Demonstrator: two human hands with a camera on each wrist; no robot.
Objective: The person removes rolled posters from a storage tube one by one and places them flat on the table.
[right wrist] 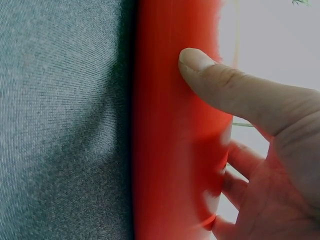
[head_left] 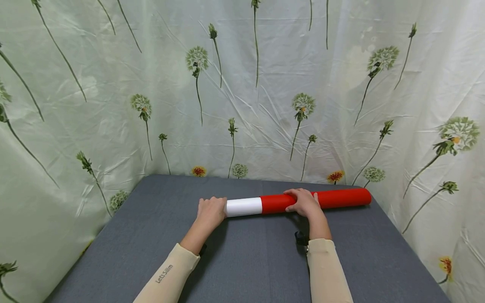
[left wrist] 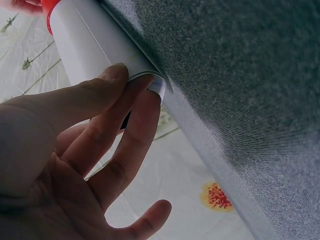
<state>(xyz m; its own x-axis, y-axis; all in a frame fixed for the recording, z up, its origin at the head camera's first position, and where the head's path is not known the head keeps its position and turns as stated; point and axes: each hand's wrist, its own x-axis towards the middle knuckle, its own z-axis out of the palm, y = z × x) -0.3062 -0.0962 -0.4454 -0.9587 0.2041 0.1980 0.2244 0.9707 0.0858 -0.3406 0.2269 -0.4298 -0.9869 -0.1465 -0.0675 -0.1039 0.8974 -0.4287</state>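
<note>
A long red tube [head_left: 342, 198] lies across the far part of the table, with a white rolled sheet [head_left: 244, 207] sticking out of its left end. My left hand [head_left: 212, 210] pinches the outer end of the white roll. In the left wrist view, the thumb presses the outside of the roll [left wrist: 95, 47], fingertips reach into its hollow end, and the little finger stands away. My right hand [head_left: 305, 203] grips the red tube [right wrist: 170, 150] left of its middle, thumb on the near side and fingers round the far side.
The table is covered in dark grey cloth [head_left: 242, 261]. A pale curtain [head_left: 261, 105] printed with dandelions hangs close behind the table's back edge and along both sides. The tube's right end lies near the table's right edge.
</note>
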